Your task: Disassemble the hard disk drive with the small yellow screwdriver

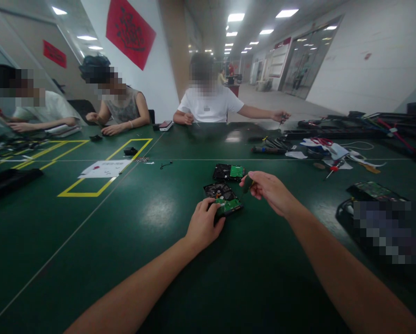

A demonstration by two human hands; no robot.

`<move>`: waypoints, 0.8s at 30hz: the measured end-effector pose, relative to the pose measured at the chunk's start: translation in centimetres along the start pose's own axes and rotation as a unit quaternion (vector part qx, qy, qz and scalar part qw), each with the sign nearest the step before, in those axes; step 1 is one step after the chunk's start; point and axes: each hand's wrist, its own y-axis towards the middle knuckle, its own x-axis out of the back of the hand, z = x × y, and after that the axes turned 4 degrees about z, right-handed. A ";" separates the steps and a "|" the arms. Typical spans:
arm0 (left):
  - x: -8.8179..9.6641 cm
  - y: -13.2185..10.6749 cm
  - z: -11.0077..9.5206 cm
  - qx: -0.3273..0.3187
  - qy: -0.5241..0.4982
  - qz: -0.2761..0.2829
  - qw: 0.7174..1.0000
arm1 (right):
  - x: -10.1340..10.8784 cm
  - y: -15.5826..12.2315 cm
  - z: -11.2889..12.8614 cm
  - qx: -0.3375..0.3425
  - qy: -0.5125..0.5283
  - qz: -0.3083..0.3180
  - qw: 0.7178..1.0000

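Note:
A hard drive (230, 205) lies on the green table in front of me, its black casing and green circuit board facing up. My left hand (206, 217) grips its near left side, fingers bent over the top and thumb along the near edge. Just to the right and slightly above, my right hand (262, 186) pinches a small dark olive piece (246, 183) whose kind I cannot make out. Behind the first drive lies a second hard drive (228, 172), also with a green board, touched by neither hand.
A red screwdriver (334, 170) lies at the right among cables and paper scraps (338, 150). A circuit board (380, 190) rests nearer on the right. On the left are a white sheet (105, 169) and yellow tape outlines (79, 194). Several people sit across the table (152, 260).

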 end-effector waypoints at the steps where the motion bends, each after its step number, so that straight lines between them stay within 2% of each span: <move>1: 0.0 0.0 -0.1 -0.001 0.000 0.001 1.000 | 0.1 0.0 0.0 0.005 -0.010 -0.007 1.000; 7: -0.4 -0.1 -0.9 -0.028 -0.001 0.021 0.999 | 1.1 -0.4 1.1 0.024 -0.047 -0.040 0.998; 12: -0.8 -0.1 -1.2 -0.025 0.014 0.019 0.999 | 1.6 -1.0 2.2 0.016 -0.065 -0.013 0.998; 19: -1.3 -0.1 -1.5 -0.024 0.022 0.038 0.999 | 2.2 -1.3 2.5 -0.008 -0.021 0.023 0.999; 24: -1.4 -0.1 -1.6 -0.022 0.021 0.030 0.999 | 2.7 -1.7 3.1 -0.008 -0.048 0.033 0.998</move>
